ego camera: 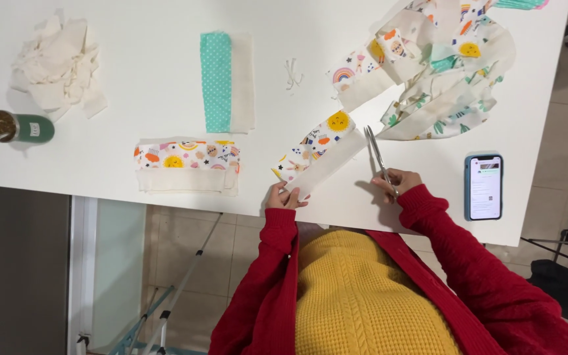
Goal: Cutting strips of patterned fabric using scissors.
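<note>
My left hand (283, 196) pinches the near end of a printed fabric strip (317, 152) with suns and stars, backed by a cream strip, lying slantwise on the white table (152, 85). My right hand (397, 181) grips the handles of metal scissors (377, 153), whose blades point away from me just right of the strip's far end. Both sleeves are red.
A folded printed-and-cream piece (187, 165) lies to the left. A teal dotted strip on cream (225, 82) lies farther back. Cream scraps (57, 62) sit at the back left, a green tin (21, 127) near the left edge, printed scraps (438, 62) back right, a phone (484, 187) at right.
</note>
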